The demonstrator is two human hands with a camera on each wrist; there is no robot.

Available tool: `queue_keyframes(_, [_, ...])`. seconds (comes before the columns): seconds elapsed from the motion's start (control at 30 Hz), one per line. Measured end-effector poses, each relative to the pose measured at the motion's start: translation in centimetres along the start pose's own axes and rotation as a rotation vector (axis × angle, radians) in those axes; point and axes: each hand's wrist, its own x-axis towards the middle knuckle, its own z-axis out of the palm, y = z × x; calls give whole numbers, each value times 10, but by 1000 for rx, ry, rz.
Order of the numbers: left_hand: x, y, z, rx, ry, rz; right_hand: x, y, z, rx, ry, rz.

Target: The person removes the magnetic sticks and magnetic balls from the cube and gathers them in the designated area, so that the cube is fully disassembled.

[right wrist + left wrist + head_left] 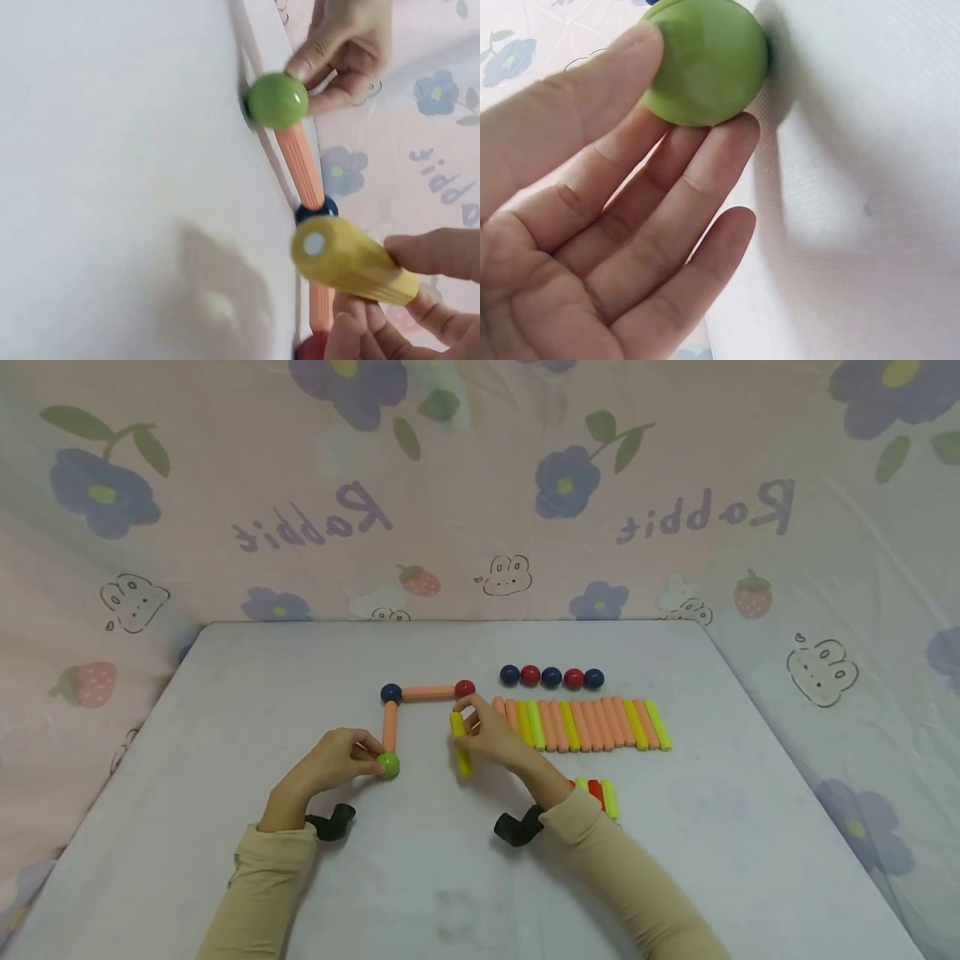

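Note:
My left hand pinches a green ball between thumb and fingers at the near end of an orange stick. That stick runs back to a dark blue ball. From there a second orange stick reaches right to a red ball. A yellow ribbed stick is pinched in my right hand, above the table and nearer me than the red ball. Its visible end has a pale round spot. Part of the second orange stick is hidden behind it in the right wrist view.
Right of the right hand lies a row of orange, yellow and lime sticks. Behind it sits a line of blue and red balls. Shorter red and lime sticks are partly covered by the right forearm. A patterned curtain surrounds the white table.

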Motion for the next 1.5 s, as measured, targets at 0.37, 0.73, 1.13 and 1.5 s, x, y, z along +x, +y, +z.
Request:
queue_keyframes(0.37, [1, -3, 1, -4, 2, 2, 24, 12, -44, -121, 33, 32])
queue_keyframes(0.73, [1, -2, 2, -6, 6, 2, 42, 23, -54, -194, -10, 62])
queue_keyframes(1.13, [1, -1, 2, -6, 8, -6, 49, 22, -54, -277, -9, 114])
queue_keyframes(1.5, [1, -2, 0, -3, 15, 5, 46, 21, -50, -291, 7, 123])
